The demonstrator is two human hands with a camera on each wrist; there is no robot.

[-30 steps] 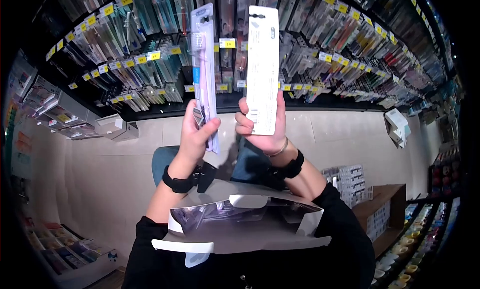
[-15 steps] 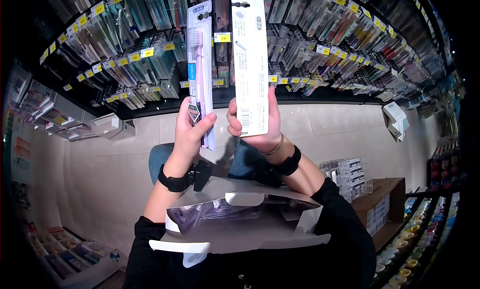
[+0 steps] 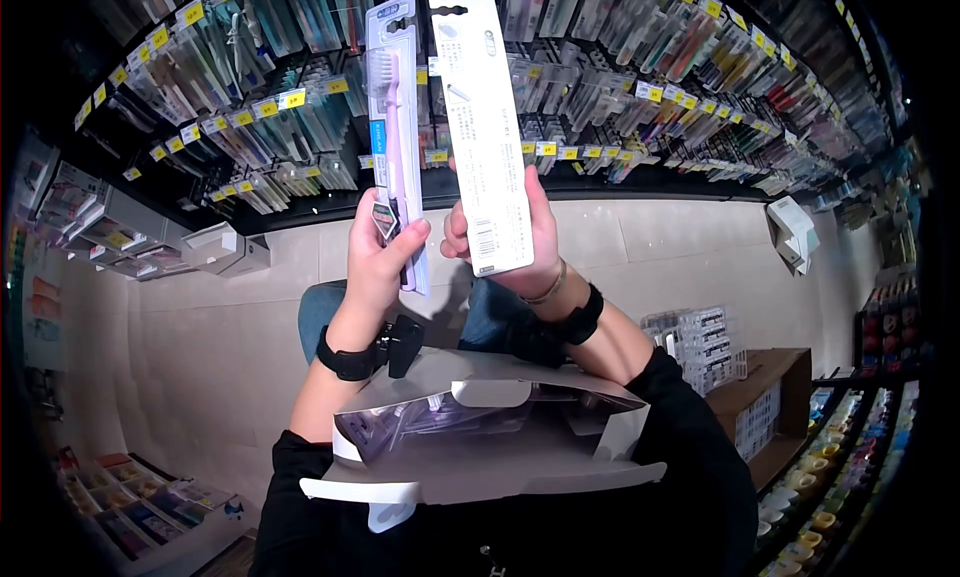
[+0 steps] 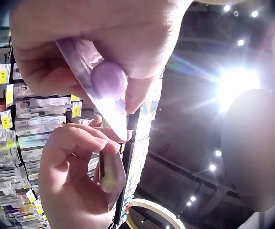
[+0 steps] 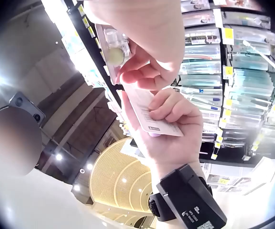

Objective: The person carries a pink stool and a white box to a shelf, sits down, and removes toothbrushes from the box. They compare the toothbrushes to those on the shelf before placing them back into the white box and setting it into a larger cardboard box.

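My left hand (image 3: 376,267) grips the lower end of a packaged toothbrush (image 3: 394,137), its clear front facing me with a lilac brush inside. Beside it, my right hand (image 3: 540,252) holds a second packaged toothbrush (image 3: 488,147) by its lower part, with the white printed back and barcode towards me. Both packs stand roughly upright, side by side. From below, the left wrist view shows the round lilac handle end (image 4: 108,80) inside the first pack. A pale yellowish handle end (image 5: 116,56) shows in the other pack in the right wrist view.
An opened white carton (image 3: 550,469) with several toothbrush packs inside sits against my body. Ahead are racks of hanging packs with yellow price tags (image 3: 292,99). A brown cardboard box (image 3: 785,417) and clear plastic trays (image 3: 700,342) stand at right. White boxes (image 3: 225,249) lie at left.
The right hand's pack has shifted left, closer to the other one, and now tilts a little to the left. The left hand's pack has moved slightly left and up. Both grips stay the same.
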